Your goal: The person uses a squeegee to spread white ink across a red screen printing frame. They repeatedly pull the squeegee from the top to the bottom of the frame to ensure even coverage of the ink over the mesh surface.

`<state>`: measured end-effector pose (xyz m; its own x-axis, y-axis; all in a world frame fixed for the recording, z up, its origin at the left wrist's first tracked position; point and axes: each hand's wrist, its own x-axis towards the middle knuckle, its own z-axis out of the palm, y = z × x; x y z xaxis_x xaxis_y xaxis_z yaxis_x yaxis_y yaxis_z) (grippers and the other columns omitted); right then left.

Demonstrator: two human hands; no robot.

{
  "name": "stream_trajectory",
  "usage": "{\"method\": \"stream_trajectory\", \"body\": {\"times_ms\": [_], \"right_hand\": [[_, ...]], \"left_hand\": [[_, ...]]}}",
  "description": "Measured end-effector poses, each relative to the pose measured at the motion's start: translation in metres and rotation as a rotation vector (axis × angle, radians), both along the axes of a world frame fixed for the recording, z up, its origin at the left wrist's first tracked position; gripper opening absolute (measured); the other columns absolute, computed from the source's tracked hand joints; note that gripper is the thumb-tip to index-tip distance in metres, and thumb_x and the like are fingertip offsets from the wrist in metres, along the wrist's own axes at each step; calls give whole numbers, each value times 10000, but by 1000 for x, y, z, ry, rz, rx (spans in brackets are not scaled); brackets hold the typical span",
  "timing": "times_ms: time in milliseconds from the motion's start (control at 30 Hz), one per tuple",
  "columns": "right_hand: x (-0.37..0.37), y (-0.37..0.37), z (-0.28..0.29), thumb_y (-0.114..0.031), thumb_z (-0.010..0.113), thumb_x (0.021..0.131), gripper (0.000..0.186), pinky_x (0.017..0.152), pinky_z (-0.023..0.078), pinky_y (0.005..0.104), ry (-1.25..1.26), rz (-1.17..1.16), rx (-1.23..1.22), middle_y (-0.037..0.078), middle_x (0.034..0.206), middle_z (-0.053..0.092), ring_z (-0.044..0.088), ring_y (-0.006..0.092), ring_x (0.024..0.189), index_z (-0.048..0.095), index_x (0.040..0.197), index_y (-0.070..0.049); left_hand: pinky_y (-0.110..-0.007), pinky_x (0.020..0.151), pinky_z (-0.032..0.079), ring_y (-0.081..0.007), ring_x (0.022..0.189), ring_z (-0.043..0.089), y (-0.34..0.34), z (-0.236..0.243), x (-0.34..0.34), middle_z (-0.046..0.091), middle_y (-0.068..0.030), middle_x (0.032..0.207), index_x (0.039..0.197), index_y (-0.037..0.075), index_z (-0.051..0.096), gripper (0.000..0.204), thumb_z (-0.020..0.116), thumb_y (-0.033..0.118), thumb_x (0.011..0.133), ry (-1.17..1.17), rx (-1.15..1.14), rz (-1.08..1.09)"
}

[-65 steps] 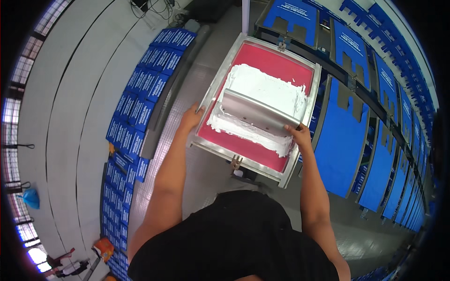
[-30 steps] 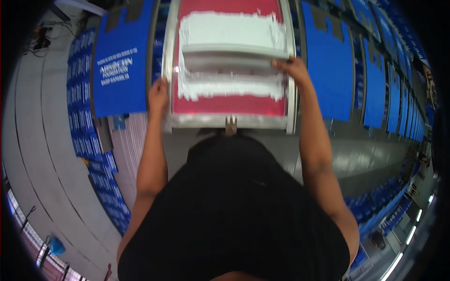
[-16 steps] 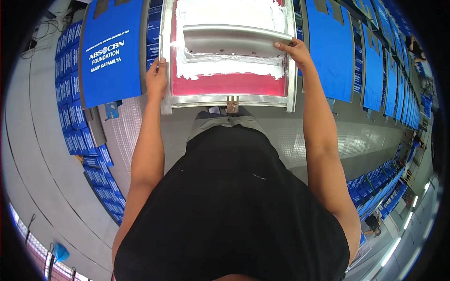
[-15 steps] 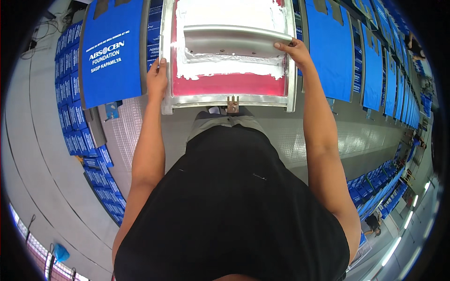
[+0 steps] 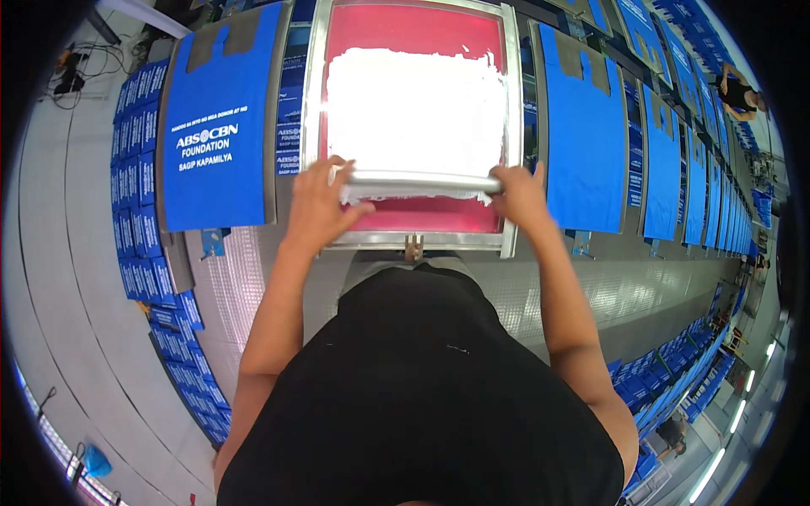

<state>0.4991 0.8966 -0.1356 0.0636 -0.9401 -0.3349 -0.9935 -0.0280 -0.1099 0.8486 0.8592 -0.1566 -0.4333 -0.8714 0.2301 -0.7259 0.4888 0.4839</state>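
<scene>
A metal-framed printing screen [image 5: 511, 126] with a pink mesh lies flat on the long table in front of me, its middle covered in white ink [image 5: 413, 110]. A long metal squeegee [image 5: 422, 182] lies across the near part of the mesh. My left hand [image 5: 316, 207] grips its left end and my right hand [image 5: 516, 192] grips its right end. A line of white ink sits just under the blade.
A printed blue bag [image 5: 215, 126] lies to the left of the screen, and a row of plain blue bags [image 5: 586, 126] runs off to the right. Stacks of blue bags [image 5: 135, 202] line the floor at left. Another person [image 5: 738, 84] stands far right.
The screen has been laid flat on the table. Both hands left the frame's sides and took hold of the squeegee, which now sits near the front of the mesh.
</scene>
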Motion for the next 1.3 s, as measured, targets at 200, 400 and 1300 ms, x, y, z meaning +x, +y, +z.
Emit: {"method": "stream_trajectory", "body": {"times_ms": [200, 400, 1300], "right_hand": [[-9, -5, -16, -26, 598, 686, 285, 905, 415, 505, -226, 31, -108, 127, 822, 667, 635, 315, 860, 647, 957, -102], [-23, -136, -22, -29, 567, 737, 261, 913, 387, 535, -83, 113, -360, 113, 864, 670, 633, 296, 905, 634, 982, -90], [19, 54, -45, -19, 633, 624, 421, 1036, 345, 558, -161, 44, -198, 84, 971, 671, 621, 288, 941, 638, 1038, -97]], "left_hand": [[-443, 780, 469, -351, 808, 611, -48, 16, -33, 632, -123, 764, 794, 45, 627, 165, 734, 96, 680, -274, 286, -210], [-442, 829, 464, -337, 911, 600, -156, -13, -51, 653, -143, 923, 967, 50, 649, 277, 703, 86, 698, -214, 64, -43], [-434, 824, 468, -323, 914, 599, 42, -62, -18, 652, -128, 966, 981, 35, 633, 454, 733, -1, 540, -100, 29, 20]]}}
